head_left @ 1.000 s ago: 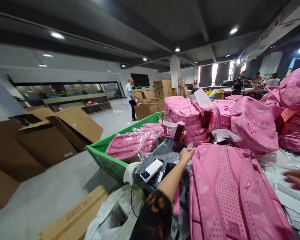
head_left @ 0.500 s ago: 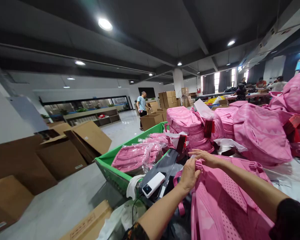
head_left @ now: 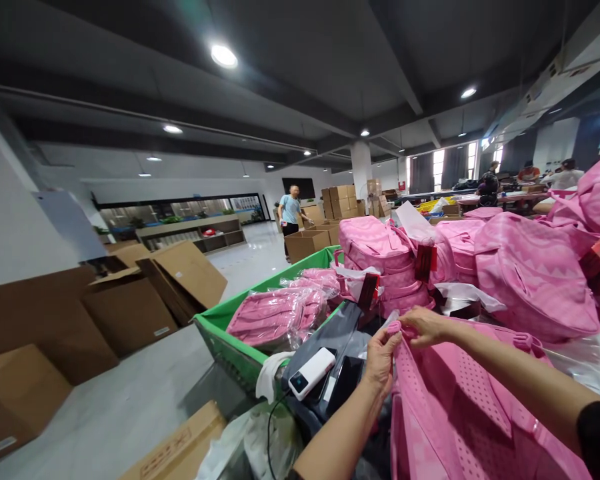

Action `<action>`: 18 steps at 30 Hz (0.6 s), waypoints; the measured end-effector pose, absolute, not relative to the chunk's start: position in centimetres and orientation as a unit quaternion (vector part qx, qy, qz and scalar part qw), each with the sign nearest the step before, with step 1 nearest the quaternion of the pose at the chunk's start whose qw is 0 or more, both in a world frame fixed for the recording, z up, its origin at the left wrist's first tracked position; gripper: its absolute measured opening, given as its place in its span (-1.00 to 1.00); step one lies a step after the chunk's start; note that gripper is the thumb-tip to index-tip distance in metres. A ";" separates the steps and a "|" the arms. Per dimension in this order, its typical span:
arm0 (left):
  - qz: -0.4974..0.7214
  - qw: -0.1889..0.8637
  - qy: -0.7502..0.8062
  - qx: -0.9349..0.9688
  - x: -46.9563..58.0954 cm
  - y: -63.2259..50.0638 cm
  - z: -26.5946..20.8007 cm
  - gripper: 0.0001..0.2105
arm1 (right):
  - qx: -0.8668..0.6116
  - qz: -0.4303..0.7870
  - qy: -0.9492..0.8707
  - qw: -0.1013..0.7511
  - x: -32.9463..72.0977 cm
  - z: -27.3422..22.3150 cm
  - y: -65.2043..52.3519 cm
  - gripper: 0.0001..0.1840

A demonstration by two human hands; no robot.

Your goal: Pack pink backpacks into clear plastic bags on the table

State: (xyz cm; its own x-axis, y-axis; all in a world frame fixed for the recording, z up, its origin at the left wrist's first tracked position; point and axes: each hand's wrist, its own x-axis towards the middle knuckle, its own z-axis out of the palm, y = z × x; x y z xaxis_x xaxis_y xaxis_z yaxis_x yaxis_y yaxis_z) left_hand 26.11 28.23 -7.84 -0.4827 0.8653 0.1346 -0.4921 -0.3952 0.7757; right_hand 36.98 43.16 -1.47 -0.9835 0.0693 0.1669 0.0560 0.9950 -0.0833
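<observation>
— So where is the pink mesh-backed fabric backpack [head_left: 460, 407]?

— Lying flat right before the person, both hands pinching its top edge: left hand [head_left: 380, 357] clenched on the fabric, right hand [head_left: 427, 325] gripping the top loop.

— Any risk?

— I'd judge 1: the white rectangular power bank [head_left: 311, 373] sits just beside the left wrist, its cable trailing off the edge. A hard tug on the bag could knock it toward the green plastic bin [head_left: 220, 327].
</observation>
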 end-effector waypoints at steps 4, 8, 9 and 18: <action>0.796 0.424 0.365 0.231 25.0 28.4 -8.4 -0.36 | -0.095 -0.031 -0.987 0.123 38.5 -0.3 45.2 -0.90; 0.775 0.437 0.388 0.240 23.3 29.4 -8.2 -0.32 | -0.189 -0.061 -0.963 0.181 40.9 -1.4 43.6 -0.76; 0.770 0.437 0.395 0.245 23.1 30.0 -8.0 -0.33 | -0.206 -0.062 -0.959 0.186 41.4 -2.2 42.2 -0.75; 0.662 0.449 0.465 0.380 23.8 35.8 -5.8 -0.58 | -0.247 0.254 -0.928 0.115 49.0 -13.8 27.4 -0.80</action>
State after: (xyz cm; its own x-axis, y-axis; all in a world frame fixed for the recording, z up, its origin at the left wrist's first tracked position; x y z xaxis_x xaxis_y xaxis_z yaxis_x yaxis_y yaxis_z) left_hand 23.80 35.78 -5.81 -0.3084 0.9474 0.0859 -0.2400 -0.1648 0.9567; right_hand 49.04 27.38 -13.83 -0.8513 0.5173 0.0872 0.4011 0.7490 -0.5275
